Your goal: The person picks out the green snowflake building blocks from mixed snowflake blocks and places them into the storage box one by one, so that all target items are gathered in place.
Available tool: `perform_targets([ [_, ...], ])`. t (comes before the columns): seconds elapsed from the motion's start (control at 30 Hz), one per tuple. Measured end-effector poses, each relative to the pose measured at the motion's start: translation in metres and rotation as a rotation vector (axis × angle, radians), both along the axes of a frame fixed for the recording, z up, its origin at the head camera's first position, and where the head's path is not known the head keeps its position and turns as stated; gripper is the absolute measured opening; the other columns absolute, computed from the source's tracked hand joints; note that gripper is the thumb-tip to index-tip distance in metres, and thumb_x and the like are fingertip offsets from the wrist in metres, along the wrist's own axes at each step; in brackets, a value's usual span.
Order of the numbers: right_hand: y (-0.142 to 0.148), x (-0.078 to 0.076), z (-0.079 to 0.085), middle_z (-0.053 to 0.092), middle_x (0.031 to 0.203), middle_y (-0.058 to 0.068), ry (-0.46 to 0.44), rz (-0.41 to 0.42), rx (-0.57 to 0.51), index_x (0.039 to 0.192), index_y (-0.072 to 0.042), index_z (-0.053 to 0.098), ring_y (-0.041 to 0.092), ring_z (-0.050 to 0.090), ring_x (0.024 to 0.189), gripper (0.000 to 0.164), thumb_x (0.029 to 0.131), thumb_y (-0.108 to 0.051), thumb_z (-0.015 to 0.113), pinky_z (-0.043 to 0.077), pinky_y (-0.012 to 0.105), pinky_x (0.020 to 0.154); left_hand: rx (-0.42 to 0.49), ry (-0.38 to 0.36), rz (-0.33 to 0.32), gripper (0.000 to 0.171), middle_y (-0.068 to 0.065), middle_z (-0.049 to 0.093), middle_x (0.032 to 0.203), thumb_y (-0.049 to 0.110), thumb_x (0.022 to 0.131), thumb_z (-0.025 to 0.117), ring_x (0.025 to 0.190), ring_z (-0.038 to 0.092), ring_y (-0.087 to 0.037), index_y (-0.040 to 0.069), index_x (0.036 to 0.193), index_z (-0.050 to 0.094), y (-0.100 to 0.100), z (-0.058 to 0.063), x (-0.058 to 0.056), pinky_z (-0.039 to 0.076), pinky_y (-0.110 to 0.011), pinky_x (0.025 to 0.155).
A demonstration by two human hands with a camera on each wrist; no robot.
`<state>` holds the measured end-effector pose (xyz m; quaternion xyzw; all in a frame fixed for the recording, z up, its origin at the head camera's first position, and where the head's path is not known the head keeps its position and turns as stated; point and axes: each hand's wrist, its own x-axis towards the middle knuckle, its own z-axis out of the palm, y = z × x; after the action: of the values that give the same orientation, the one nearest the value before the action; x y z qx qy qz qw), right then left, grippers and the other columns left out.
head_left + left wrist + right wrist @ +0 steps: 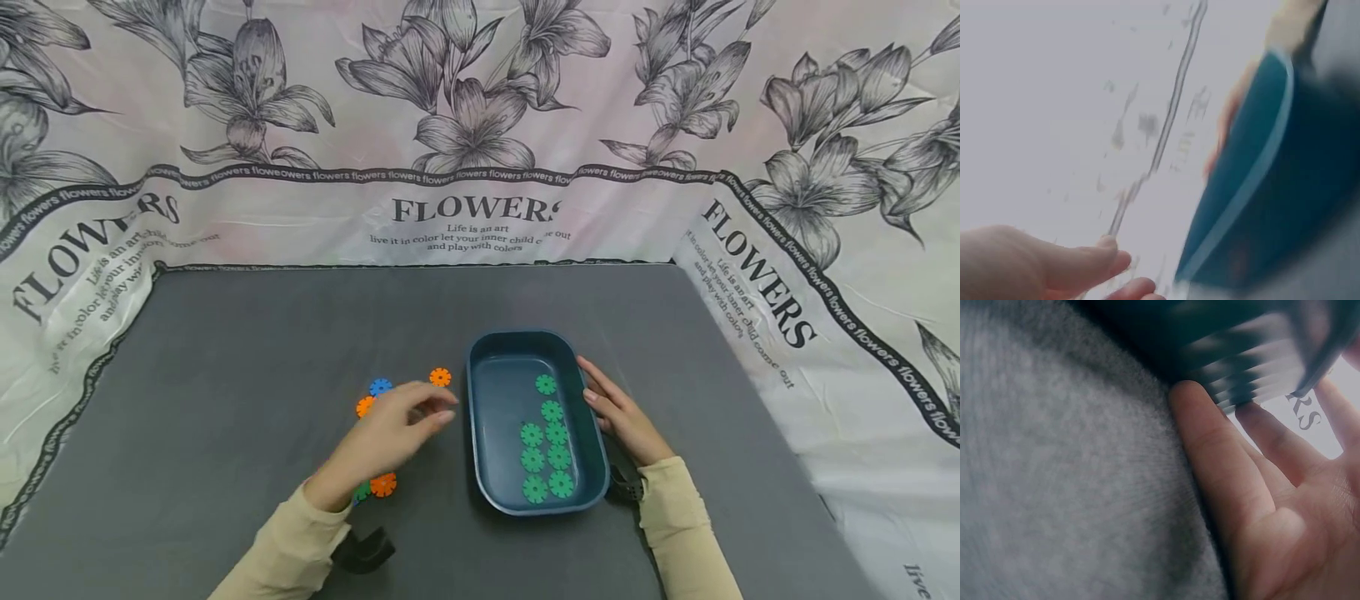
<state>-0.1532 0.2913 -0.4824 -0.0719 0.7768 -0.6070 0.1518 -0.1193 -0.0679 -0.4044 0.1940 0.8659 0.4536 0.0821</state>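
A dark blue tray (497, 433) stands on the grey table, with several green notched discs (558, 457) lying along its right half. My right hand (626, 417) rests against the tray's right outer wall. Its fingers (1210, 444) are spread and fairly straight against that wall in the right wrist view. Left of the tray hovers my left hand (386, 437), loosely bent, with no object visible between thumb and fingers. Around it lie an orange disc (440, 377), a blue disc (380, 387) and another orange disc (383, 484); the hand partly hides the group.
The grey tabletop (247, 375) extends around the tray and discs. A flower-printed cloth (480, 217) borders the table at the back and sides. Black wrist straps (363, 550) are worn at both sleeves. The left wrist view is blurred.
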Motion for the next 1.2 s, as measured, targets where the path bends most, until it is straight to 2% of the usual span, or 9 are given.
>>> perform_targets([
  [0.13, 0.0, 0.001, 0.0, 0.012, 0.159, 0.01, 0.002, -0.001, 0.013, 0.151, -0.039, 0.023, 0.037, 0.019, 0.144, 0.053, 0.102, -0.033, 0.044, 0.036, 0.063, 0.1, -0.108, -0.085, 0.125, 0.027, 0.002, 0.062, 0.097, 0.018, 0.087, 0.071, 0.078, 0.057, -0.011, 0.014, 0.114, 0.066, -0.049, -0.015, 0.012, 0.05, -0.029, 0.069],
  [0.23, 0.001, 0.002, -0.001, 0.012, 0.159, 0.011, 0.001, -0.004, 0.021, 0.151, -0.039, 0.023, 0.037, 0.019, 0.144, 0.053, 0.102, -0.033, 0.044, 0.036, 0.063, 0.1, -0.218, -0.138, 0.177, 0.036, -0.002, 0.058, 0.094, 0.018, 0.079, 0.079, 0.074, 0.052, -0.015, 0.01, 0.111, 0.065, -0.068, -0.03, 0.023, 0.045, -0.03, 0.065],
  [0.33, 0.002, 0.003, -0.002, 0.011, 0.159, 0.014, -0.004, -0.003, 0.013, 0.151, -0.038, 0.023, 0.04, 0.02, 0.143, 0.053, 0.103, -0.033, 0.044, 0.038, 0.062, 0.099, -0.312, -0.099, 0.19, 0.042, -0.002, 0.054, 0.09, 0.021, 0.069, 0.086, 0.075, 0.046, -0.014, 0.011, 0.104, 0.065, -0.074, -0.042, 0.033, 0.041, -0.03, 0.066],
  [0.47, 0.002, 0.003, -0.004, 0.009, 0.159, 0.015, 0.0, 0.003, -0.002, 0.151, -0.037, 0.023, 0.042, 0.02, 0.142, 0.053, 0.103, -0.032, 0.043, 0.039, 0.062, 0.098, -0.329, 0.029, 0.163, 0.041, 0.003, 0.051, 0.084, 0.02, 0.063, 0.089, 0.073, 0.043, -0.011, 0.016, 0.096, 0.065, -0.074, -0.056, 0.042, 0.04, -0.026, 0.064],
  [0.57, 0.002, 0.002, -0.004, 0.009, 0.159, 0.015, 0.003, 0.003, -0.007, 0.151, -0.037, 0.023, 0.042, 0.018, 0.143, 0.053, 0.103, -0.032, 0.043, 0.038, 0.062, 0.099, -0.289, 0.085, 0.153, 0.034, 0.006, 0.049, 0.081, 0.016, 0.065, 0.088, 0.071, 0.044, -0.008, 0.019, 0.09, 0.066, -0.074, -0.063, 0.043, 0.042, -0.024, 0.063],
  [0.7, 0.002, 0.002, -0.002, 0.009, 0.159, 0.015, 0.006, 0.01, -0.007, 0.152, -0.037, 0.023, 0.041, 0.019, 0.142, 0.053, 0.103, -0.032, 0.043, 0.038, 0.062, 0.099, -0.219, 0.036, 0.188, 0.024, 0.009, 0.051, 0.079, 0.012, 0.071, 0.083, 0.069, 0.045, -0.004, 0.021, 0.087, 0.067, -0.076, -0.068, 0.041, 0.044, -0.022, 0.062],
  [0.87, 0.001, 0.001, 0.0, 0.012, 0.159, 0.014, 0.003, 0.015, -0.03, 0.152, -0.036, 0.022, 0.039, 0.027, 0.14, 0.054, 0.103, -0.031, 0.044, 0.043, 0.056, 0.098, -0.154, -0.069, 0.246, 0.016, 0.007, 0.054, 0.078, 0.011, 0.078, 0.078, 0.068, 0.048, -0.006, 0.019, 0.089, 0.07, -0.086, -0.066, 0.037, 0.044, -0.022, 0.061],
  [1.0, 0.0, 0.0, 0.002, 0.012, 0.159, 0.013, 0.004, 0.014, -0.042, 0.152, -0.035, 0.023, 0.037, 0.027, 0.14, 0.054, 0.102, -0.031, 0.045, 0.044, 0.052, 0.097, -0.089, -0.173, 0.291, 0.009, 0.002, 0.058, 0.082, 0.016, 0.084, 0.073, 0.07, 0.052, -0.011, 0.016, 0.093, 0.071, -0.097, -0.06, 0.031, 0.045, -0.024, 0.062],
  [1.2, -0.001, 0.001, 0.001, 0.013, 0.159, 0.013, 0.003, 0.017, -0.036, 0.152, -0.034, 0.023, 0.037, 0.025, 0.141, 0.054, 0.102, -0.031, 0.045, 0.041, 0.057, 0.099, 0.193, -0.422, 0.287, 0.026, -0.007, 0.064, 0.091, 0.018, 0.091, 0.067, 0.08, 0.061, -0.019, 0.0, 0.108, 0.063, -0.108, -0.047, 0.019, 0.052, -0.031, 0.073],
])
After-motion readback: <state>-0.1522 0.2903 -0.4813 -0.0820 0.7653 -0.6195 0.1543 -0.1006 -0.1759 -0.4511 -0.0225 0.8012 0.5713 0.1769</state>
